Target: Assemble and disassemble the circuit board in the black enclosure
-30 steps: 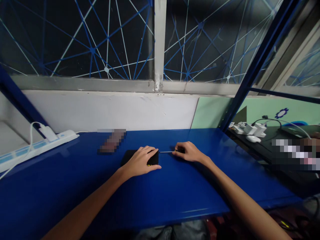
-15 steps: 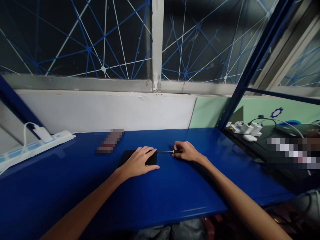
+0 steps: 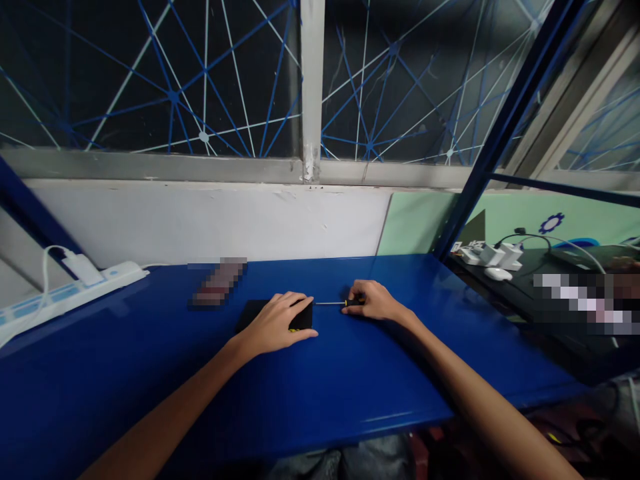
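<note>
A flat black box (image 3: 304,315) lies on the blue table (image 3: 350,387), with a bit of yellow at its near edge. My left hand (image 3: 280,323) rests over it, thumb apart from the other fingers, gripping it at the right part. My right hand (image 3: 373,301) is closed round the black and yellow handle of a screwdriver (image 3: 330,304). The thin metal shaft points left, its tip at the right side of the box. Whether the tip touches the box is too small to tell.
At the left, a white power strip (image 3: 120,274) carries a plugged-in charger (image 3: 84,268). A blurred-out flat object (image 3: 220,283) lies behind my left hand. Blue frame posts stand on both sides. White adapters (image 3: 500,255) and cables sit on a black surface at the right.
The whole view has shifted very slightly. Both hands, the box and the screwdriver keep nearly the same places.
</note>
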A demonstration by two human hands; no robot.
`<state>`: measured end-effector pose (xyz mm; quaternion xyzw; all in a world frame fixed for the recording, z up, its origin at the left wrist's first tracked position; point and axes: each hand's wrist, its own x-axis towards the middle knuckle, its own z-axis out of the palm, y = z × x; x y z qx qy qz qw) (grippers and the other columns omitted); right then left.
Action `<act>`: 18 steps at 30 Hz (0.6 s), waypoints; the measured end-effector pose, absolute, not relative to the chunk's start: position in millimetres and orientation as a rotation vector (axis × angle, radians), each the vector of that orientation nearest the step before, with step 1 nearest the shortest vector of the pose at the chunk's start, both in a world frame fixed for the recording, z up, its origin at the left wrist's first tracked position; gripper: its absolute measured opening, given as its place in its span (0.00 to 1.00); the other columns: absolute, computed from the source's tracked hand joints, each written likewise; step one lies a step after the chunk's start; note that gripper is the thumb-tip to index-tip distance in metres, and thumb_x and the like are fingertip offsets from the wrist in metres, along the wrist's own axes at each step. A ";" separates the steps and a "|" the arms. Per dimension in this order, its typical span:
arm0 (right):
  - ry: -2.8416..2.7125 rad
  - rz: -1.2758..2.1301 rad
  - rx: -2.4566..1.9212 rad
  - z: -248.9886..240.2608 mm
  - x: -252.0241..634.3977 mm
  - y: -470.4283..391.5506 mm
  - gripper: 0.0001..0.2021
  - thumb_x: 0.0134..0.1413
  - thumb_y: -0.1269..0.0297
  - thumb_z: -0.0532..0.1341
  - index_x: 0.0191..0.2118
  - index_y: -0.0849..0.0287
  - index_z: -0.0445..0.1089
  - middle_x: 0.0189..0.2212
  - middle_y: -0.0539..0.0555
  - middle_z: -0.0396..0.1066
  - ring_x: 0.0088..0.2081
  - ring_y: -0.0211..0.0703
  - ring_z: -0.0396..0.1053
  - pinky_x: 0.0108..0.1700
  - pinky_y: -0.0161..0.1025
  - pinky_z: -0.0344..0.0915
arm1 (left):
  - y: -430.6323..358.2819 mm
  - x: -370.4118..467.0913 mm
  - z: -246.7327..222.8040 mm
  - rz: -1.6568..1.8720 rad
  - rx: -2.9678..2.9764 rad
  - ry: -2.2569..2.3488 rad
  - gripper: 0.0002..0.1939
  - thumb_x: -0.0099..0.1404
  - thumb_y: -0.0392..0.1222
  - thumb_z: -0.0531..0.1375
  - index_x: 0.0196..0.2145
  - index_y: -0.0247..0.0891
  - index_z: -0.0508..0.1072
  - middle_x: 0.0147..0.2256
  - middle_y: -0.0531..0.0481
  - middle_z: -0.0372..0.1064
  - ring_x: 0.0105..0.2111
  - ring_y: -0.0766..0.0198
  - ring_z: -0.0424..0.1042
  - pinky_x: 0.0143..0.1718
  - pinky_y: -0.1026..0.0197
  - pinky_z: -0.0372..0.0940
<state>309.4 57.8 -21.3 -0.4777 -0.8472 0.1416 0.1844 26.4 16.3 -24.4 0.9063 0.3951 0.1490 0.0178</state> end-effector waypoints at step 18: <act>-2.389 0.353 -1.369 -14.3 306.8 51.1 0.14 0.57 0.52 0.59 0.30 0.57 0.72 0.27 0.51 0.71 0.27 0.38 0.63 0.29 0.35 0.50 | 11.2 33.5 -19.1 0.550 2.891 1.081 0.24 0.64 0.60 0.58 0.51 0.43 0.73 0.57 0.43 0.64 0.57 0.49 0.61 0.56 0.45 0.56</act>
